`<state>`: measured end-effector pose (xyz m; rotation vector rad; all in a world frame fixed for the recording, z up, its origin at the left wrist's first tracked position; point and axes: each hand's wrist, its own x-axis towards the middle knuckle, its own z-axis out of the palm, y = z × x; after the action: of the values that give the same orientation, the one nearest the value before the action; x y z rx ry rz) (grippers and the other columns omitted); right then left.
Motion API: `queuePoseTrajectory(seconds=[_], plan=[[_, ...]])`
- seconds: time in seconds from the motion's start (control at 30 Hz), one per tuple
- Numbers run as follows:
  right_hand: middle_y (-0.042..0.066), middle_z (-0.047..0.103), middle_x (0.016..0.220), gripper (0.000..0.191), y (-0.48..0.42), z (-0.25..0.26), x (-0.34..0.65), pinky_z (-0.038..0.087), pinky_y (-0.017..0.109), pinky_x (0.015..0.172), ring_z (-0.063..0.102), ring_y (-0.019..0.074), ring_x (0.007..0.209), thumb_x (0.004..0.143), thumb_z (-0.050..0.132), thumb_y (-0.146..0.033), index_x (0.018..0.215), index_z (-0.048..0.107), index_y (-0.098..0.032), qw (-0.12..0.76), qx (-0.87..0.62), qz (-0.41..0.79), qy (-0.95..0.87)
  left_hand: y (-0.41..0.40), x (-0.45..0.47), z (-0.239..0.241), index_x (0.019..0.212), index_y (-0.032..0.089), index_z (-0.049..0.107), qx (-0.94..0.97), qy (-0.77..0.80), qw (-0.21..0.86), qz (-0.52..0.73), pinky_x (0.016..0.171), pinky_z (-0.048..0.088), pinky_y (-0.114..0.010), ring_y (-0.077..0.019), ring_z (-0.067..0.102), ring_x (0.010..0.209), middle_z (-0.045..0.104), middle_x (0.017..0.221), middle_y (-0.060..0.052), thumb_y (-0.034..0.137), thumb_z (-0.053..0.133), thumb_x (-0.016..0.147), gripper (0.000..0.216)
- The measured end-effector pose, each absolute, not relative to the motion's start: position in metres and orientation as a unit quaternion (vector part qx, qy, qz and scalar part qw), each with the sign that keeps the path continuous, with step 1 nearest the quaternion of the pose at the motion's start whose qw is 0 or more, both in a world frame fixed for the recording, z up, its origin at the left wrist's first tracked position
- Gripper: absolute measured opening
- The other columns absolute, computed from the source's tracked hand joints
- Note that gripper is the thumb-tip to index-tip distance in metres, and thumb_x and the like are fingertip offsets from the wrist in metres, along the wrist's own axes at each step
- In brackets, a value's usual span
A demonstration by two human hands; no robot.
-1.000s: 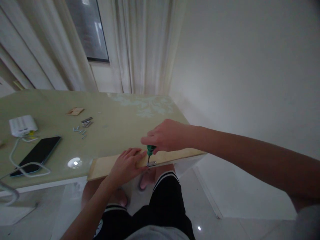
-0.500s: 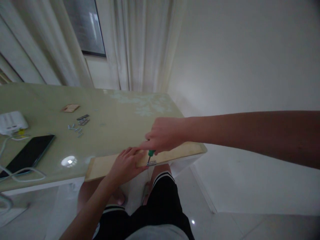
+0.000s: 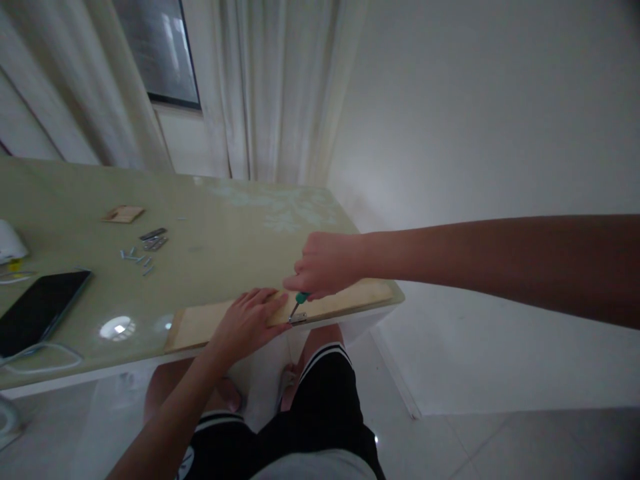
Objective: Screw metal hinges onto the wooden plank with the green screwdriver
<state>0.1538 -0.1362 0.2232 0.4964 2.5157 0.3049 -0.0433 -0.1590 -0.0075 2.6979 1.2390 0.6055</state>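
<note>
My right hand (image 3: 327, 267) is closed around the green handle of a screwdriver (image 3: 301, 299). Its tip meets a small metal hinge (image 3: 299, 319) at the near edge of a pale wooden board (image 3: 200, 323). The shaft leans, with the handle up and to the right. My left hand (image 3: 253, 318) grips the board just left of the hinge, fingers over the top and thumb along the front edge, close to the screwdriver's tip. Whether a screw sits under the tip is too small to make out.
On the green tabletop (image 3: 210, 220) lie several screws (image 3: 135, 257), some metal hinges (image 3: 154, 240) and a small wooden piece (image 3: 123, 213). A black phone (image 3: 45, 307), a white cable (image 3: 65, 360) and a white power adapter (image 3: 9, 243) are at the left. A wall (image 3: 450, 133) stands at the right.
The screwdriver now leans more to the right, its handle tilted over with my right hand slightly turned. My left hand keeps its hold on the board. The whole view has shifted slightly.
</note>
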Motion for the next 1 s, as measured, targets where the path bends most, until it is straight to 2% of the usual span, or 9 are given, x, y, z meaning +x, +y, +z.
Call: queuePoseTrajectory(seconds=[0.1,0.2,0.37,0.47,0.57,0.67,0.73,0.87,1.0], plan=[[0.019,0.08,0.1,0.053,-0.132,0.219,0.146,0.046,0.033,0.067,0.075,0.0319,0.095,0.089,0.072,-0.058,0.112,0.078,-0.011,0.281,0.403,0.023,0.871,-0.159,-0.044,-0.008,0.14,0.028,0.066,0.891,0.399,0.06,0.207,0.108,0.05,-0.05,-0.0332,0.063,0.125,0.068,0.138,-0.012,0.052,0.072,0.094,0.053],[0.021,0.08,0.1,0.06,-0.13,0.216,0.144,0.046,0.032,0.065,0.075,0.0301,0.092,0.087,0.072,-0.062,0.109,0.079,-0.007,0.307,0.451,-0.033,0.838,-0.162,-0.046,-0.011,0.141,0.028,0.066,0.892,0.397,0.061,0.21,0.108,0.05,-0.051,-0.0335,0.063,0.125,0.068,0.139,-0.012,0.053,0.073,0.092,0.055],[0.012,0.079,0.1,0.035,-0.145,0.219,0.148,0.045,0.034,0.067,0.073,0.0269,0.087,0.099,0.063,-0.031,0.133,0.067,-0.022,0.271,0.169,0.082,0.944,-0.17,-0.047,-0.013,0.135,0.027,0.069,0.89,0.399,0.051,0.216,0.106,0.051,-0.051,-0.0351,0.065,0.123,0.07,0.136,-0.013,0.054,0.074,0.091,0.052],[0.006,0.079,0.092,0.035,-0.154,0.221,0.146,0.044,0.034,0.072,0.072,0.0228,0.086,0.105,0.044,-0.013,0.123,0.07,-0.028,0.294,0.028,0.087,0.951,-0.171,-0.046,-0.011,0.133,0.027,0.071,0.887,0.4,0.06,0.225,0.105,0.052,-0.05,-0.035,0.066,0.121,0.072,0.13,-0.013,0.053,0.074,0.091,0.049],[0.008,0.079,0.088,0.019,-0.15,0.218,0.14,0.045,0.032,0.071,0.072,0.0226,0.086,0.099,0.06,-0.024,0.11,0.075,-0.02,0.279,0.22,0.025,0.934,-0.171,-0.045,-0.01,0.135,0.028,0.069,0.887,0.399,0.061,0.224,0.105,0.053,-0.05,-0.0344,0.066,0.122,0.071,0.132,-0.013,0.052,0.073,0.092,0.049],[0.011,0.078,0.082,0.034,-0.135,0.213,0.138,0.045,0.03,0.064,0.07,0.0216,0.075,0.086,0.076,-0.043,0.096,0.076,-0.011,0.306,0.471,-0.105,0.821,-0.171,-0.045,-0.011,0.137,0.028,0.068,0.888,0.4,0.054,0.219,0.104,0.053,-0.05,-0.0348,0.065,0.123,0.07,0.135,-0.013,0.051,0.074,0.092,0.051],[0.01,0.077,0.079,0.04,-0.127,0.21,0.142,0.045,0.029,0.062,0.069,0.02,0.073,0.086,0.077,-0.048,0.094,0.076,-0.009,0.318,0.499,-0.152,0.792,-0.172,-0.046,-0.012,0.139,0.028,0.067,0.887,0.402,0.051,0.219,0.104,0.053,-0.051,-0.0354,0.065,0.123,0.07,0.135,-0.013,0.052,0.074,0.092,0.053],[0.013,0.077,0.108,0.043,-0.135,0.213,0.153,0.042,0.031,0.064,0.071,0.0239,0.088,0.089,0.077,-0.038,0.123,0.07,-0.013,0.285,0.289,-0.013,0.914,-0.176,-0.046,-0.014,0.139,0.028,0.066,0.889,0.4,0.044,0.216,0.105,0.052,-0.051,-0.0354,0.064,0.124,0.069,0.136,-0.013,0.053,0.074,0.092,0.054],[0.008,0.076,0.114,0.034,-0.153,0.219,0.15,0.041,0.033,0.067,0.072,0.0224,0.088,0.104,0.049,-0.013,0.129,0.068,-0.027,0.301,0.024,0.067,0.951,-0.178,-0.047,-0.01,0.133,0.027,0.07,0.892,0.399,0.048,0.208,0.103,0.052,-0.052,-0.0358,0.065,0.122,0.07,0.133,-0.013,0.052,0.075,0.091,0.049]])
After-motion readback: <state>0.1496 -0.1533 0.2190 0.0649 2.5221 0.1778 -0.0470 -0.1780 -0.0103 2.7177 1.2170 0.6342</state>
